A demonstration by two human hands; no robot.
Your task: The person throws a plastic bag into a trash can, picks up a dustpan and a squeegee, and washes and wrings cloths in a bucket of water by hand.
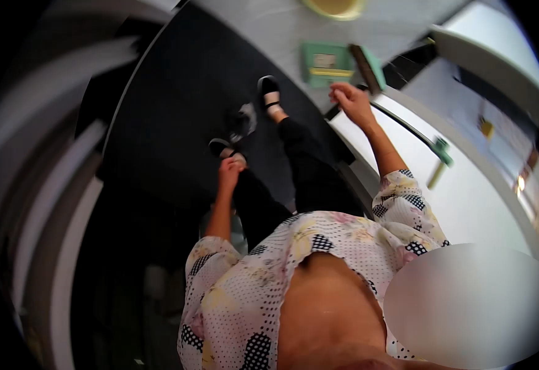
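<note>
My left hand (230, 172) hangs over the dark floor covering (183, 86), in front of one black shoe (219, 147). Its fingers are blurred, and I cannot make out anything in them. My right hand (351, 103) is raised, fingers loosely bent and slightly apart, with nothing visible in them. Just beyond it are a green dustpan (328, 57) with a yellow strip and a green brush head (373, 69) with brown bristles. A dark handle (405, 125) runs past my right wrist to a green end piece (442, 151).
My other black shoe (268, 84) stands farther forward. Between the shoes lies a blurred grey-and-white item (243, 122). A yellow round container (337, 7) sits at the top edge. A white surface (473, 197) is on the right; pale curved shapes blur along the left.
</note>
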